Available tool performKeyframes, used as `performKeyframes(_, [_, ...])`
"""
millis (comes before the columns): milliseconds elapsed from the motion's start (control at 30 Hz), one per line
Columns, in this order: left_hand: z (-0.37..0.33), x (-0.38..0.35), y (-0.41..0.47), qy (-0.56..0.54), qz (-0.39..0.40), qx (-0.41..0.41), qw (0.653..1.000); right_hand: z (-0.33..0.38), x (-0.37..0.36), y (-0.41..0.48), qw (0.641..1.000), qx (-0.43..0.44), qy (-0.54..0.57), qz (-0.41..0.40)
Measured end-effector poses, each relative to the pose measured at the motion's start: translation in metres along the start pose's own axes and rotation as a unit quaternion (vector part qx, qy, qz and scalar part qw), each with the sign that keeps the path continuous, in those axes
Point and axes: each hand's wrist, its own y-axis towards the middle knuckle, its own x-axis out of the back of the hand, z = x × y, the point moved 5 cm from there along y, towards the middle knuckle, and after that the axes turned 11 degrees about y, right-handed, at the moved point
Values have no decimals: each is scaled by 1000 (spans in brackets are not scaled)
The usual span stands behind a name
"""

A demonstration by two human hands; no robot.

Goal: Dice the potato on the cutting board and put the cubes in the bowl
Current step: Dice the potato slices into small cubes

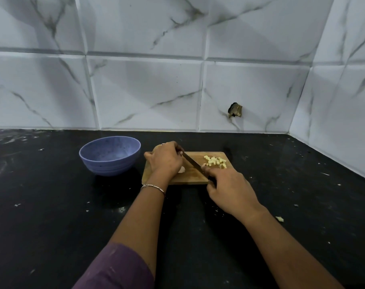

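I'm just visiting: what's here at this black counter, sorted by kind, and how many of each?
Round blue bowl: 1
Rectangular wooden cutting board: 1
Dark-bladed knife: 1
Uncut pale potato chunk: 1
Pile of pale yellow potato cubes: 1 (cubes too small to count)
Stray potato bit: 1
Hands: 2, left hand holding the chunk, right hand gripping the knife
Total: 8
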Motion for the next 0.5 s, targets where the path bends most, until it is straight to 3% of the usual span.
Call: performKeyframes(500, [7,-1,3,-48,3,15,999,-16,5,3,995,-58,-82,-22])
